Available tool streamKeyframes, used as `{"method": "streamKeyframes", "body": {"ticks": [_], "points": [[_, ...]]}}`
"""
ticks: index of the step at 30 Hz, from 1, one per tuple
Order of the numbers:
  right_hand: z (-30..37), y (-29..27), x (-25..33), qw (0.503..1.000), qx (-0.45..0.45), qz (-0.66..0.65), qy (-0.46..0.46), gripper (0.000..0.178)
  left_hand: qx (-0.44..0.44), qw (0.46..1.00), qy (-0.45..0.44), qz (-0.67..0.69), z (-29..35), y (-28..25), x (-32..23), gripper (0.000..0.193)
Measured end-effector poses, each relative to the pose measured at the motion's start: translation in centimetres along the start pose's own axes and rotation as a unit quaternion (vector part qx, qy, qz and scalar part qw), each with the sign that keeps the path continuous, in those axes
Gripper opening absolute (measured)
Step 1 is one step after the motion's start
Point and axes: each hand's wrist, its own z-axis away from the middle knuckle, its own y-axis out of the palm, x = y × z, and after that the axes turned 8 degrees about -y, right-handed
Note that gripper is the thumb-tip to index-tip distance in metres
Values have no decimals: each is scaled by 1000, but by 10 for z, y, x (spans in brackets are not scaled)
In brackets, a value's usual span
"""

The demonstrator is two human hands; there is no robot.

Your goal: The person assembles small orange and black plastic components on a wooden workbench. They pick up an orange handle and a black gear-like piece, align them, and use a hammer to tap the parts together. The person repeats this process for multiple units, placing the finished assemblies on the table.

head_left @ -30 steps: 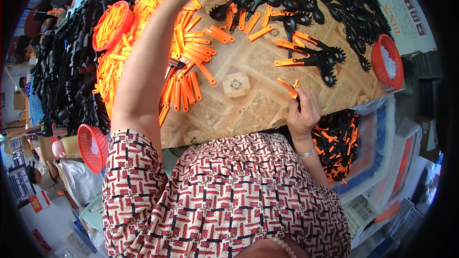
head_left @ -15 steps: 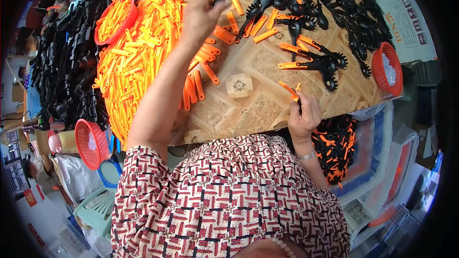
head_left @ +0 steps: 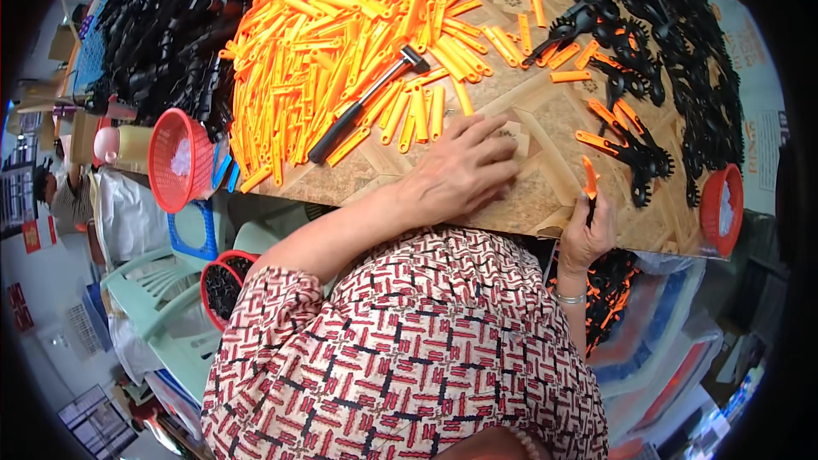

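My left hand (head_left: 467, 169) is over the tabletop (head_left: 375, 179) near its front edge, palm down. Its fingers are loosely bent and slightly apart, with nothing visible in them. At the right, my right hand (head_left: 588, 234) is closed around a small black-and-orange piece (head_left: 590, 177), orange end up. Beyond my left hand lies a hammer (head_left: 366, 108) with a dark handle, on the edge of a big heap of flat orange handles (head_left: 298, 77). Black spaghetti servers (head_left: 643, 162) with orange handles lie just past my right hand.
Black kitchen tool heads (head_left: 699, 77) are piled along the far right, and dark parts (head_left: 170, 43) at the far left. Red baskets stand at the left corner (head_left: 170, 183) and right corner (head_left: 724, 213). Below the right edge, a bin holds black-and-orange pieces (head_left: 609, 294).
My left hand has drawn back from the far black tools toward the front edge. The view has shifted left, and the hammer now shows. My right hand still holds the small piece.
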Motion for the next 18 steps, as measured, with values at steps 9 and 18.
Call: {"method": "streamKeyframes", "body": {"ticks": [9, 18], "points": [[3, 7, 16, 1000, 27, 15, 0, 28, -122, 910, -273, -287, 97, -80, 46, 34], [1, 17, 10, 999, 29, 8, -20, 31, -111, 896, -310, -298, 74, -79, 67, 30]]}}
